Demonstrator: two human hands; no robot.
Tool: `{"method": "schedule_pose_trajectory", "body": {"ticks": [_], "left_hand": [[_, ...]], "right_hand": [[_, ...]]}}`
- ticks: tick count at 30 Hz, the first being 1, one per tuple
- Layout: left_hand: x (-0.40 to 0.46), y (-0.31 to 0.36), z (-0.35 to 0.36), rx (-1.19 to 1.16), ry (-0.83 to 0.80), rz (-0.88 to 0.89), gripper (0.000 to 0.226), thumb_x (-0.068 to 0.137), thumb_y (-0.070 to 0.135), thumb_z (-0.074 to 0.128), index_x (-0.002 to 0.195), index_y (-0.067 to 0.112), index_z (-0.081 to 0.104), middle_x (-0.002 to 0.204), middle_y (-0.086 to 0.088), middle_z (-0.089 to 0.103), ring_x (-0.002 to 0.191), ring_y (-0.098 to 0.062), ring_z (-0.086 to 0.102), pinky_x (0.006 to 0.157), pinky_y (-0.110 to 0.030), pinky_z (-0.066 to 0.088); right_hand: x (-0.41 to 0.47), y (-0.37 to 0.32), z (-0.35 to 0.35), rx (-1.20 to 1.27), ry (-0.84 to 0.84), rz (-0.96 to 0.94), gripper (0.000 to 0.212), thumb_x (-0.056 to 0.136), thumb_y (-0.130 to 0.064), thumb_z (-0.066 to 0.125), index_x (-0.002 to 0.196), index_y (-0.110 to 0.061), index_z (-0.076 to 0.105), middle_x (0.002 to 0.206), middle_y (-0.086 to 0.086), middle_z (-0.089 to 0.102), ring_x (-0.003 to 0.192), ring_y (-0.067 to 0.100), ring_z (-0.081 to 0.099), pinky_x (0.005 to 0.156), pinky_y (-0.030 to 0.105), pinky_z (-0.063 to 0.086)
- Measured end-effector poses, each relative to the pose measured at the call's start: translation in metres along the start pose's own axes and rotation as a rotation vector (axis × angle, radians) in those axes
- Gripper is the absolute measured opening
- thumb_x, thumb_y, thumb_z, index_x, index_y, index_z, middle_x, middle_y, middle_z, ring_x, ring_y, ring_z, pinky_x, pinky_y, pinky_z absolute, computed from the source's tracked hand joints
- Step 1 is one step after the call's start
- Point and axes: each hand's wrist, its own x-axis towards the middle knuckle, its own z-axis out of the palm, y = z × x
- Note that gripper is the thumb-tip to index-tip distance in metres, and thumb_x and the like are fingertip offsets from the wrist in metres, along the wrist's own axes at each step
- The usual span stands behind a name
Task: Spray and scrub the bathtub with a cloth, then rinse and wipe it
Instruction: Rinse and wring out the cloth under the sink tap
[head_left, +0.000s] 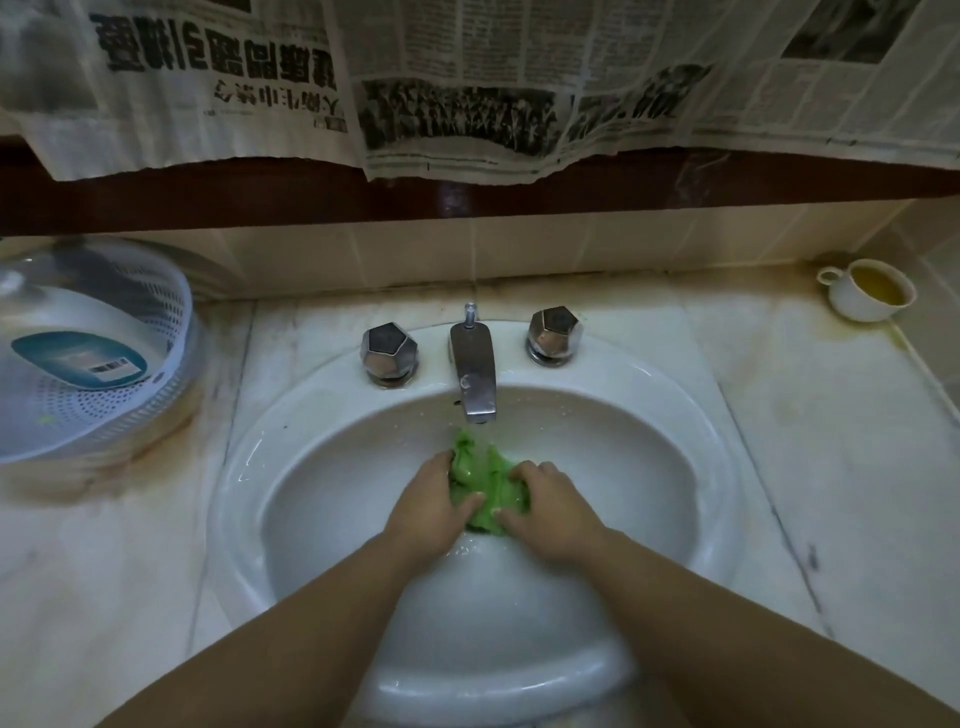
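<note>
we have both forearms reaching forward over the near rim of the sink (244, 525). in the bowl, our left hand (428, 506) and right hand (545, 512) meet on the green cloth (483, 480). the left fingers curl over the cloth's left edge with the thumb pressed on top; the right fingers curl into its right side, thumb pinching near the middle. the cloth is bunched and wet, held between the hands just below the spout (472, 374), its upper tip nearly under the outlet. we cannot tell whether water runs. drops dot the bowl. beyond, a left knob (389, 351) and a right knob (553, 332) flank the spout. on the counter (805, 415), a white basket (98, 353) sits far left and a cup (865, 288) of yellow liquid far right. newspaper (467, 88) hangs above the tiles.
</note>
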Motion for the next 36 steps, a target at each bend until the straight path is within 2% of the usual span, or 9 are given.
{"method": "schedule_pose_trajectory", "body": {"ticks": [4, 9, 13, 16, 19, 23, 27, 32, 36], "left_hand": [[0.013, 0.004, 0.017, 0.027, 0.051, -0.065, 0.045, 0.085, 0.044, 0.078, 0.117, 0.018, 0.060, 0.111, -0.003, 0.065, 0.101, -0.025, 0.064, 0.081, -0.033, 0.048], [0.010, 0.001, 0.022, 0.120, -0.080, -0.113, 0.038, 0.100, 0.046, 0.059, 0.116, 0.012, 0.065, 0.109, -0.008, 0.070, 0.100, -0.027, 0.067, 0.082, -0.033, 0.049], [0.006, 0.004, 0.013, 0.004, -0.035, -0.028, 0.026, 0.102, 0.043, 0.054, 0.091, 0.023, 0.066, 0.098, -0.011, 0.064, 0.082, -0.021, 0.063, 0.078, -0.035, 0.051], [-0.002, 0.013, -0.002, -0.254, 0.010, -0.042, 0.019, 0.105, 0.041, 0.052, 0.114, 0.030, 0.064, 0.106, 0.004, 0.070, 0.095, -0.013, 0.066, 0.086, -0.032, 0.051], [-0.010, 0.026, -0.013, -0.512, 0.043, -0.049, 0.027, 0.103, 0.037, 0.059, 0.129, 0.035, 0.056, 0.115, 0.009, 0.071, 0.105, -0.012, 0.069, 0.093, -0.035, 0.054], [-0.017, 0.022, -0.012, -0.692, -0.076, -0.075, 0.043, 0.090, 0.034, 0.076, 0.129, 0.034, 0.058, 0.115, 0.006, 0.076, 0.106, -0.015, 0.073, 0.097, -0.044, 0.058], [-0.023, 0.021, -0.005, -0.514, 0.001, -0.023, 0.023, 0.102, 0.028, 0.062, 0.125, 0.027, 0.064, 0.106, 0.003, 0.077, 0.096, -0.014, 0.074, 0.091, -0.045, 0.060], [-0.019, 0.026, -0.001, -0.421, 0.080, -0.059, 0.023, 0.106, 0.040, 0.052, 0.112, 0.025, 0.069, 0.097, 0.004, 0.074, 0.094, -0.015, 0.071, 0.084, -0.035, 0.058], [-0.018, 0.041, -0.004, -0.398, 0.127, -0.120, 0.045, 0.105, 0.053, 0.046, 0.085, 0.020, 0.070, 0.077, 0.000, 0.071, 0.071, -0.013, 0.065, 0.061, -0.026, 0.046]], "right_hand": [[0.010, 0.000, 0.012, -0.026, 0.006, 0.008, 0.075, 0.081, -0.057, 0.078, 0.141, -0.020, 0.049, 0.127, 0.005, 0.048, 0.121, 0.026, 0.044, 0.103, 0.039, 0.044], [0.012, 0.007, 0.010, -0.078, -0.083, -0.041, 0.052, 0.088, -0.055, 0.073, 0.123, -0.019, 0.059, 0.109, 0.002, 0.051, 0.110, 0.027, 0.051, 0.094, 0.040, 0.045], [0.006, 0.004, 0.011, -0.129, -0.014, -0.099, 0.036, 0.094, -0.056, 0.064, 0.116, -0.028, 0.063, 0.112, -0.004, 0.048, 0.112, 0.021, 0.039, 0.095, 0.038, 0.036], [0.007, -0.005, 0.009, 0.116, 0.067, -0.133, 0.019, 0.100, -0.044, 0.061, 0.104, -0.025, 0.061, 0.110, -0.003, 0.056, 0.104, 0.018, 0.046, 0.088, 0.035, 0.038], [0.003, -0.021, 0.009, 0.403, 0.144, -0.040, 0.023, 0.106, -0.038, 0.053, 0.092, -0.020, 0.048, 0.083, 0.005, 0.062, 0.076, 0.021, 0.055, 0.070, 0.040, 0.045], [0.000, -0.034, 0.008, 0.608, 0.239, 0.061, 0.013, 0.108, -0.035, 0.048, 0.114, -0.024, 0.050, 0.093, 0.001, 0.069, 0.083, 0.020, 0.067, 0.075, 0.039, 0.054], [0.000, -0.037, 0.011, 0.762, 0.130, 0.078, 0.036, 0.106, -0.043, 0.050, 0.140, -0.031, 0.053, 0.120, -0.007, 0.068, 0.106, 0.011, 0.066, 0.089, 0.029, 0.052], [0.008, -0.037, 0.019, 0.551, 0.191, 0.032, 0.030, 0.106, -0.038, 0.048, 0.091, -0.024, 0.070, 0.089, -0.001, 0.073, 0.087, 0.020, 0.068, 0.075, 0.032, 0.052], [0.009, -0.044, 0.014, 0.559, 0.213, 0.147, 0.044, 0.107, -0.042, 0.043, 0.081, -0.020, 0.069, 0.082, 0.004, 0.071, 0.080, 0.023, 0.066, 0.063, 0.030, 0.042]]}}
